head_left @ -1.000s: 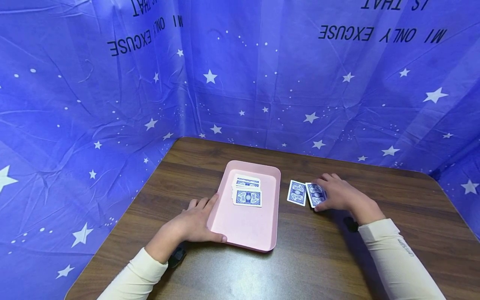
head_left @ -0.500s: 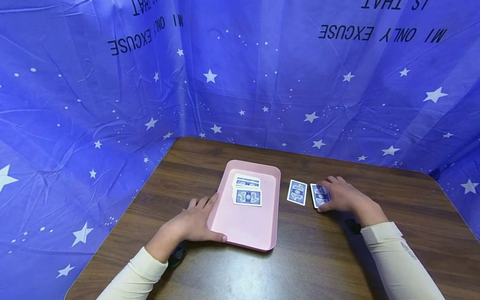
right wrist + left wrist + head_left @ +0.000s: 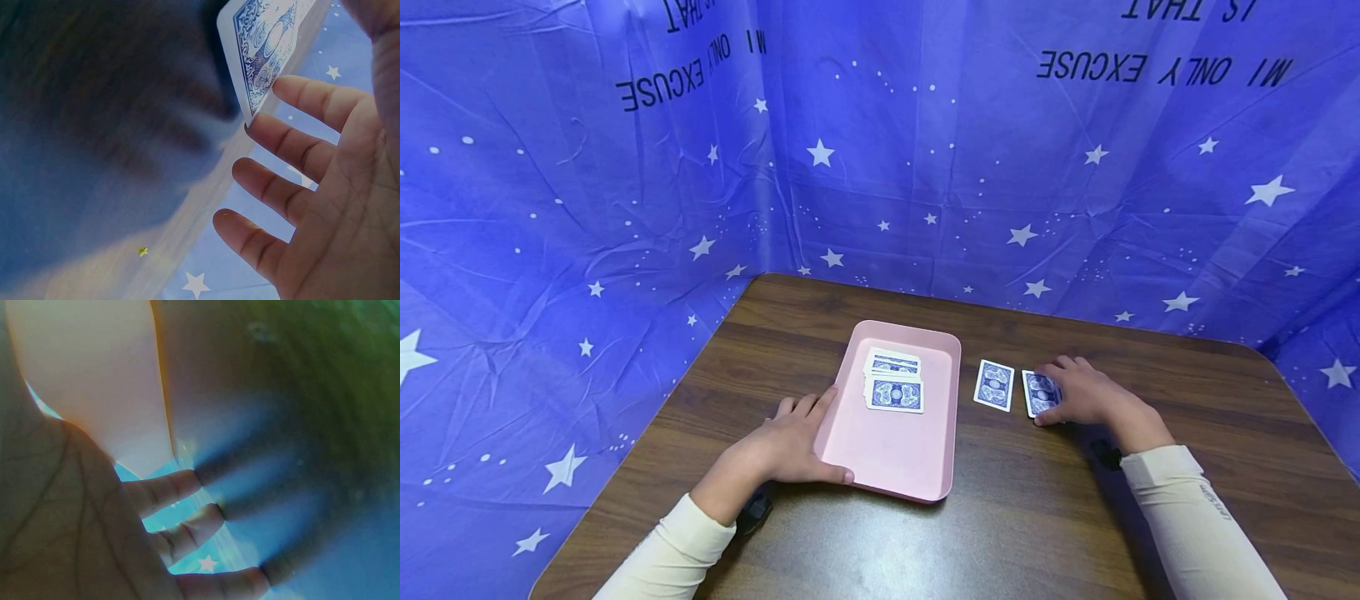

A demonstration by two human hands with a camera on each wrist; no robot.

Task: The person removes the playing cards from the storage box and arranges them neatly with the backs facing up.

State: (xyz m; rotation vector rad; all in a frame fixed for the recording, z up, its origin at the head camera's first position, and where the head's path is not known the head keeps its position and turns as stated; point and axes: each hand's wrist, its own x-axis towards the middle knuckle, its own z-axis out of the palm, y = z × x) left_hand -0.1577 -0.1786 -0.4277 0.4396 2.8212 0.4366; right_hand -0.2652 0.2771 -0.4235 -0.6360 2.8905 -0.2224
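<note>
My left hand (image 3: 786,446) rests against the near left corner of a shallow pink tray (image 3: 895,462), its thumb along the near edge and fingers beside the left wall. The left wrist view shows the fingers (image 3: 187,534) spread on the table. Inside the tray lie several overlapping playing cards (image 3: 895,395) with blue-and-white backs up. To the right of the tray, my right hand (image 3: 1086,396) holds a face-down playing card (image 3: 1040,393) between thumb and fingertips, partly hidden under the hand. In the right wrist view two fingertips meet the edge of this card (image 3: 265,47).
Another face-down card (image 3: 995,386) lies on the brown wooden table (image 3: 1000,533), between the tray and the right hand. A blue curtain (image 3: 925,167) with white stars hangs behind and beside the table.
My right hand has slid slightly right with its card, opening a gap to the neighbouring card. During the last half second it has hardly moved. The left hand and tray stay in place.
</note>
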